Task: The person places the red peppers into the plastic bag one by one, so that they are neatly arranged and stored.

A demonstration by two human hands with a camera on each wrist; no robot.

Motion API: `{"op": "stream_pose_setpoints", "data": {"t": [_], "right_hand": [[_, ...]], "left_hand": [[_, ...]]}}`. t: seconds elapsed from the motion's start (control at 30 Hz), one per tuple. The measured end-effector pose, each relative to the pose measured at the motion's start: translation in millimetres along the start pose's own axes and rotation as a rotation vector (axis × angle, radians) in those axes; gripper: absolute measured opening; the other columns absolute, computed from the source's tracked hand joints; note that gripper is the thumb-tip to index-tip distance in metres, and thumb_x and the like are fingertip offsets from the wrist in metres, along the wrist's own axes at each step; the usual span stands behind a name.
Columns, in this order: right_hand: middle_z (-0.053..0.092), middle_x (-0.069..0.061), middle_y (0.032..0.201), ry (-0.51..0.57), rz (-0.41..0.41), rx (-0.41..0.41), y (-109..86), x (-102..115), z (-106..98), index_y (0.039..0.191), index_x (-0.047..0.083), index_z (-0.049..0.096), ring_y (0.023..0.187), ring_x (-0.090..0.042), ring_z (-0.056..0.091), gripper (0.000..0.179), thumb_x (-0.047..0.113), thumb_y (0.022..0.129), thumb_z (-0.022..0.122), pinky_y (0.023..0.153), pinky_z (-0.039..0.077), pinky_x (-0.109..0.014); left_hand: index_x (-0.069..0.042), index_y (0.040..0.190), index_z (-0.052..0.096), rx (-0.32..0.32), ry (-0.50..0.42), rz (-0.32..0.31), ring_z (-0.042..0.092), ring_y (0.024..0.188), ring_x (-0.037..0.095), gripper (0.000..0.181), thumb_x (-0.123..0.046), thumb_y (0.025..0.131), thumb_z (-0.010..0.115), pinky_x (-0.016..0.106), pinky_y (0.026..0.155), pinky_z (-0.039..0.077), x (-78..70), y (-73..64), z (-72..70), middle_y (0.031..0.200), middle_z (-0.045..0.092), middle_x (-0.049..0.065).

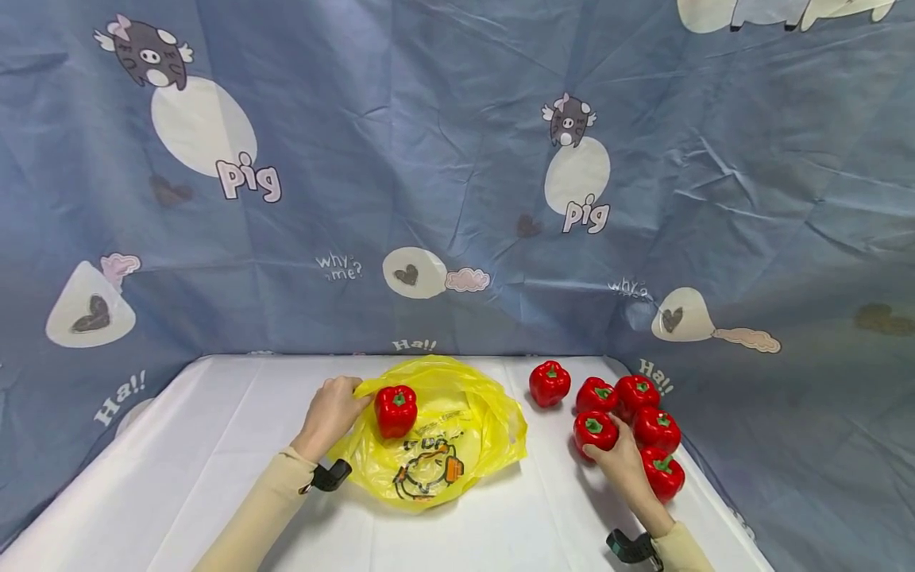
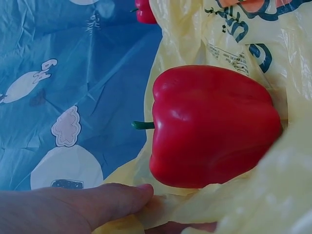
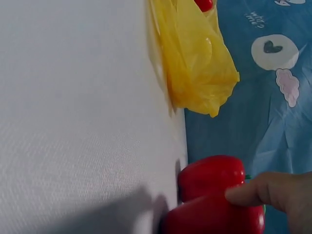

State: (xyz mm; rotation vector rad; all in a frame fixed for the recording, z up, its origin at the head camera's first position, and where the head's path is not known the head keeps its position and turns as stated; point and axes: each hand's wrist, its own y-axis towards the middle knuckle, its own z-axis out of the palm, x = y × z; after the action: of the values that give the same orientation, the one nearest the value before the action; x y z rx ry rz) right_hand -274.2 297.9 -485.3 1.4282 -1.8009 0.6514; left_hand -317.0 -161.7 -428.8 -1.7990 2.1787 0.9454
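Note:
My left hand (image 1: pixel 334 413) pinches the left edge of a yellow plastic bag (image 1: pixel 493 421), thumb on the film in the left wrist view. One red bell pepper (image 1: pixel 395 411) sits in the bag near that edge, its green stem facing left in the left wrist view. On the right, my right hand (image 1: pixel 620 457) grips another red bell pepper (image 1: pixel 595 433) between thumb and fingers. In the right wrist view the thumb presses the side of this bell pepper (image 3: pixel 214 217), with one more pepper (image 3: pixel 209 176) just behind it. Most of the right fingers are hidden there.
Several more red bell peppers cluster around the right hand, among them one (image 1: pixel 656 429) near the table's right edge. A separate pepper (image 1: pixel 550 384) stands toward the back. The table has a white cover (image 1: pixel 214 445), and a blue printed curtain (image 1: pixel 457 159) hangs behind it.

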Motion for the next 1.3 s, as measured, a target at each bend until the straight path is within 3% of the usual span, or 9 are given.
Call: {"op": "stream_pose_setpoints", "data": {"t": [0.23,0.43,0.6,0.87,1.07,1.3], "right_hand": [[0.034,-0.032,0.145,-0.074,0.016,-0.015,-0.3,-5,-1,0.147,-0.007,0.023,0.132,-0.047,0.037,0.089,0.031,0.083,0.073,0.106,0.032,-0.06],[0.035,-0.031,0.145,-0.062,0.037,-0.026,-2.9,-8,1,0.145,-0.004,0.029,0.132,-0.046,0.038,0.089,0.038,0.082,0.074,0.106,0.032,-0.061],[0.04,-0.032,0.141,-0.044,0.043,-0.039,-4.0,-7,3,0.143,-0.005,0.032,0.128,-0.046,0.041,0.088,0.039,0.081,0.075,0.104,0.035,-0.06],[0.046,-0.031,0.137,0.036,0.035,-0.062,-10.3,2,1,0.144,-0.002,0.034,0.126,-0.041,0.046,0.088,0.044,0.081,0.075,0.102,0.04,-0.055],[0.05,-0.025,0.137,0.13,-0.019,-0.09,-15.4,17,0,0.14,0.004,0.041,0.127,-0.035,0.049,0.079,0.044,0.08,0.076,0.102,0.042,-0.049],[0.048,-0.02,0.141,0.229,-0.052,-0.036,-23.7,41,5,0.14,0.007,0.042,0.13,-0.034,0.047,0.078,0.04,0.08,0.078,0.1,0.045,-0.045]], "left_hand": [[0.0,0.085,0.072,0.012,-0.013,-0.019,0.037,0.044,0.011,0.012,-0.013,0.085,0.072,0.025,0.046,0.03,-1.8,-0.4,-0.5,0.054,0.048,0.002],[0.003,0.093,0.073,0.012,-0.012,-0.024,0.036,0.044,0.01,0.016,-0.011,0.085,0.072,0.024,0.045,0.029,-3.7,-3.0,0.0,0.068,0.064,0.009],[0.003,0.092,0.072,0.01,-0.012,-0.021,0.037,0.045,0.01,0.015,-0.01,0.085,0.072,0.024,0.045,0.028,-4.5,-3.4,0.2,0.062,0.057,0.005],[0.002,0.089,0.072,0.014,-0.021,-0.035,0.036,0.045,0.01,0.014,-0.011,0.085,0.072,0.024,0.045,0.029,-3.3,-5.0,1.6,0.057,0.049,0.002],[0.002,0.089,0.072,0.004,-0.011,-0.028,0.038,0.044,0.01,0.014,-0.012,0.085,0.072,0.025,0.045,0.03,-2.1,-4.5,0.3,0.057,0.051,0.002],[0.0,0.084,0.072,0.002,-0.009,-0.026,0.037,0.047,0.011,0.012,-0.012,0.085,0.072,0.025,0.046,0.029,-2.2,-3.0,-1.3,0.055,0.045,0.0]]}}
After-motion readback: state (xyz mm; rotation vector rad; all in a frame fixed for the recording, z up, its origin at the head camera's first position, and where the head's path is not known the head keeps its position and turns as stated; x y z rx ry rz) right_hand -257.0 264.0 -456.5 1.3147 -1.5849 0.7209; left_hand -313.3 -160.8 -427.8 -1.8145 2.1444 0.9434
